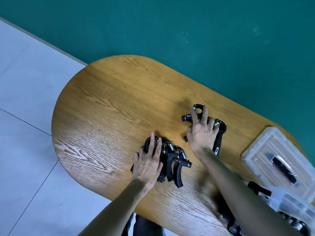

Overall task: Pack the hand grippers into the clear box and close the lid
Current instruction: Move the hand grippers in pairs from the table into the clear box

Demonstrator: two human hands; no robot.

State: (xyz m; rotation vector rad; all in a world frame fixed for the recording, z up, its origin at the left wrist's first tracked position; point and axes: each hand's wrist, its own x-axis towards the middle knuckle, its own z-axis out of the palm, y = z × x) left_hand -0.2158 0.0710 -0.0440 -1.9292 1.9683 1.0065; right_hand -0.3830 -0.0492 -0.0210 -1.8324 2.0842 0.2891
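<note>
Two hands rest with fingers spread on about five black grippers.

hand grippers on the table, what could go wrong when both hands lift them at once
1. The left hand covers a tangled pile of hand grippers; springs may snag, so some could drop off.
2. The right hand spans two grippers with spread fingers, a grip that may slip.
3. The lid and clear box sit at the table edge, easy to knock.
</note>
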